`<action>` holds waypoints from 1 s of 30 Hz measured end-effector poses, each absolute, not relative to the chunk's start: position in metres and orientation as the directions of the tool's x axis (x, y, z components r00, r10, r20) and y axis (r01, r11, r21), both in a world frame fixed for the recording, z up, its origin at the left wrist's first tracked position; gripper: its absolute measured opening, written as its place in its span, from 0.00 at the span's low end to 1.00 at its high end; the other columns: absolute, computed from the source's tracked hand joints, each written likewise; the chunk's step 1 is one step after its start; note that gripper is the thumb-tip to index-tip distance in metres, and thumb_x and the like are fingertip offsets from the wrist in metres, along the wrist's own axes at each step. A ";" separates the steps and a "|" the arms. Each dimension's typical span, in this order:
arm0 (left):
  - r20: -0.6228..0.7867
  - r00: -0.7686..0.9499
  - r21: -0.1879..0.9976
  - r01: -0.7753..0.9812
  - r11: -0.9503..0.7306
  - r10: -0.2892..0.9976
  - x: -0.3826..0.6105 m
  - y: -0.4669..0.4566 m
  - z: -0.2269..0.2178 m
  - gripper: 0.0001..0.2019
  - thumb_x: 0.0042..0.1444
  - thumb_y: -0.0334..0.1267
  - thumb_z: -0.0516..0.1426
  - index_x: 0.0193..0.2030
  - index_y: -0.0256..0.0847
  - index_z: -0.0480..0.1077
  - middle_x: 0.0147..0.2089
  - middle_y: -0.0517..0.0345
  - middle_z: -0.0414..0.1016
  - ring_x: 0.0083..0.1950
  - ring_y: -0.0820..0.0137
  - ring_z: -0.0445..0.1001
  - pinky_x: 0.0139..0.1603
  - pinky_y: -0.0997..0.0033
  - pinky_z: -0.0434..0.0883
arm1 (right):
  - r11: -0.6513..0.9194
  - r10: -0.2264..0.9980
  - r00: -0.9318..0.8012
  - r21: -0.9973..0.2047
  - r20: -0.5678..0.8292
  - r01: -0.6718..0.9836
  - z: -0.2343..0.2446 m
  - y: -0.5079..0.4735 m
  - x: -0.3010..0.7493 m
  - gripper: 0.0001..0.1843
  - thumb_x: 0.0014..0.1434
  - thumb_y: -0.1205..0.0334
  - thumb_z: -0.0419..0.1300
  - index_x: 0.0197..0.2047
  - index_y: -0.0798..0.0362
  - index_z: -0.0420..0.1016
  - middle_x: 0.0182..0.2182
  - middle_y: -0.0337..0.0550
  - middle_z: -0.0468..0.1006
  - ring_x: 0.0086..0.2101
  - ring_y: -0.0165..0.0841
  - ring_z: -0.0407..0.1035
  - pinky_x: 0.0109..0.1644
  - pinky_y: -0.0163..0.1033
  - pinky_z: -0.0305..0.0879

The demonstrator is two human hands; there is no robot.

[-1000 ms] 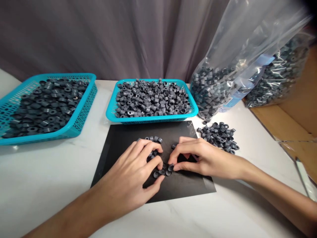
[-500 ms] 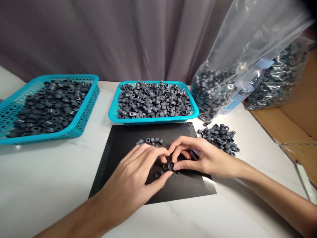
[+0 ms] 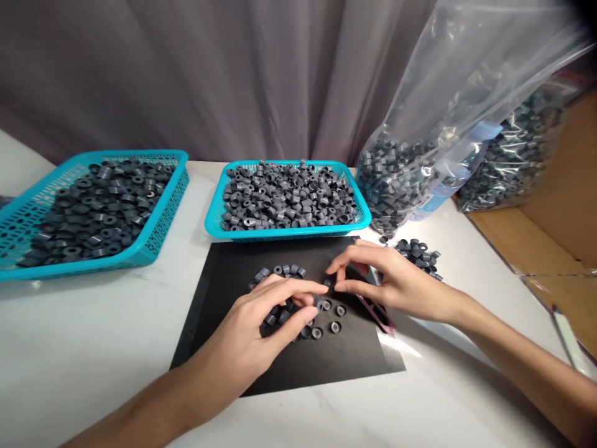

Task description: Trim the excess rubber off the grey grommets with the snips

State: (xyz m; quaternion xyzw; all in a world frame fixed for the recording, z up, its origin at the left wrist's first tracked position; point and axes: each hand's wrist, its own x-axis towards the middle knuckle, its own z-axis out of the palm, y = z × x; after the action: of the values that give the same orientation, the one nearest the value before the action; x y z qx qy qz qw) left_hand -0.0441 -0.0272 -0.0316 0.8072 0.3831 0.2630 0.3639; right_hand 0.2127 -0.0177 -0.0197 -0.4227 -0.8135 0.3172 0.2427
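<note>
A black mat [image 3: 289, 364] lies on the white table in front of me. Loose small grey rings [image 3: 332, 317] lie on it, with a further clump of rings [image 3: 280, 272] nearer the baskets. My left hand [image 3: 261, 320] rests over the rings, its index finger and thumb stretched apart and the other fingers curled on rings beneath the palm. My right hand [image 3: 396, 283] comes in from the right, thumb and index pinched together on one grey ring [image 3: 328, 283] just above the mat. The two index fingertips almost touch.
A pink tweezer-like tool [image 3: 379, 316] lies on the mat under my right hand. Two teal baskets of grey rings stand behind: left basket [image 3: 153, 246], centre basket [image 3: 289, 234]. Right of the mat are a ring pile [image 3: 420, 254], two clear bags of rings [image 3: 410, 174] [image 3: 513, 149] and a cardboard box [image 3: 559, 236].
My right hand has lifted and drawn back to the right, uncovering the pink tool and several rings. My left hand's fingers have spread and shifted slightly toward me.
</note>
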 end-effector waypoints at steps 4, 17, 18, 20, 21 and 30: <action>0.056 0.546 0.829 0.441 -0.344 0.836 -0.043 -0.024 -0.026 0.08 0.65 0.39 0.59 0.47 0.57 0.78 0.42 0.72 0.80 0.43 0.76 0.76 0.49 0.79 0.70 | 0.528 0.786 -0.605 -0.647 0.127 0.550 -0.032 -0.013 0.216 0.09 0.68 0.60 0.62 0.51 0.49 0.77 0.46 0.42 0.79 0.47 0.36 0.68 0.53 0.41 0.63; 0.077 0.560 0.781 0.480 -0.399 0.825 -0.044 -0.017 -0.029 0.08 0.66 0.39 0.58 0.47 0.55 0.78 0.45 0.69 0.81 0.49 0.72 0.76 0.53 0.75 0.69 | 0.439 0.843 -0.518 -0.738 0.142 0.513 -0.033 -0.012 0.212 0.08 0.69 0.58 0.60 0.44 0.49 0.80 0.40 0.40 0.82 0.41 0.33 0.71 0.48 0.39 0.65; 0.101 0.565 0.768 0.479 -0.425 0.819 -0.044 -0.017 -0.029 0.08 0.66 0.39 0.58 0.47 0.54 0.78 0.45 0.68 0.80 0.49 0.72 0.76 0.53 0.74 0.69 | 0.439 0.844 -0.517 -0.734 0.140 0.518 -0.032 -0.013 0.212 0.08 0.69 0.58 0.61 0.44 0.49 0.81 0.40 0.40 0.82 0.41 0.33 0.71 0.48 0.39 0.65; 0.170 0.592 0.715 0.476 -0.512 0.788 -0.045 -0.017 -0.029 0.07 0.67 0.37 0.58 0.47 0.52 0.77 0.44 0.66 0.80 0.50 0.70 0.75 0.54 0.72 0.68 | 0.456 0.837 -0.528 -0.715 0.144 0.529 -0.029 -0.013 0.211 0.08 0.68 0.58 0.62 0.43 0.49 0.82 0.39 0.40 0.82 0.40 0.33 0.71 0.48 0.39 0.64; 0.196 0.615 0.676 0.480 -0.560 0.764 -0.046 -0.017 -0.029 0.08 0.67 0.36 0.57 0.47 0.51 0.77 0.45 0.65 0.80 0.50 0.69 0.74 0.55 0.70 0.67 | 0.463 0.833 -0.534 -0.710 0.145 0.530 -0.028 -0.013 0.211 0.07 0.68 0.59 0.62 0.43 0.49 0.82 0.39 0.40 0.83 0.40 0.33 0.71 0.48 0.39 0.64; 0.290 0.814 0.226 0.454 -0.862 0.504 -0.052 -0.019 -0.044 0.17 0.69 0.27 0.50 0.58 0.43 0.72 0.48 0.55 0.77 0.52 0.60 0.67 0.54 0.58 0.60 | 0.228 0.865 -0.501 -0.867 -0.029 0.443 -0.023 -0.017 0.212 0.14 0.64 0.50 0.64 0.41 0.52 0.82 0.37 0.42 0.83 0.39 0.34 0.74 0.46 0.39 0.69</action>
State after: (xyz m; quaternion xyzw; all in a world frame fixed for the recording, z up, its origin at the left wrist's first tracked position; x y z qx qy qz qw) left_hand -0.0522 -0.0188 -0.0435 0.9495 0.2521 0.1719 0.0732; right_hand 0.2124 -0.0174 -0.0229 -0.4381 -0.7461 0.4405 0.2394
